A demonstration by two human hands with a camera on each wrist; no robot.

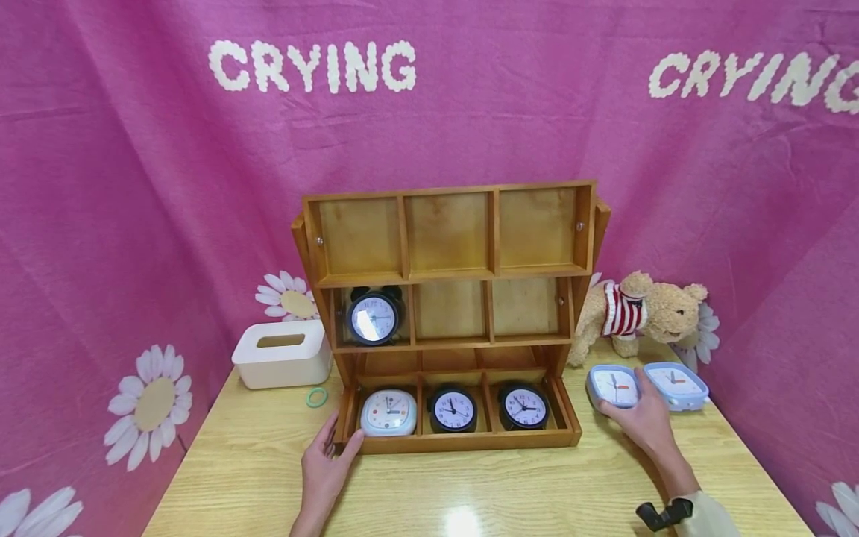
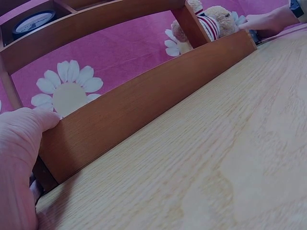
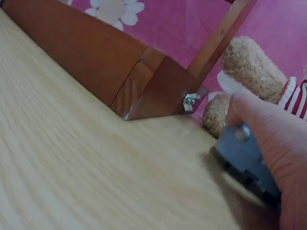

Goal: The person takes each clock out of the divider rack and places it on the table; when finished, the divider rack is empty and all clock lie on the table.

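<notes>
A three-tier wooden shelf with square compartments stands on the table. My left hand holds its front left corner, thumb over the front board and fingers along the side. At the right, my right hand grips a blue alarm clock, thumb on one edge; in the right wrist view its dark side is tilted just above the tabletop. Beside it lies a second blue alarm clock, face up. The bottom row holds a pale blue clock and two black clocks, left and right; a twin-bell black clock occupies the middle row's left compartment.
A white tissue box and a small green ring lie left of the shelf. Behind the blue clocks, a teddy bear in a striped shirt leans at the right. A pink curtain hangs around the table.
</notes>
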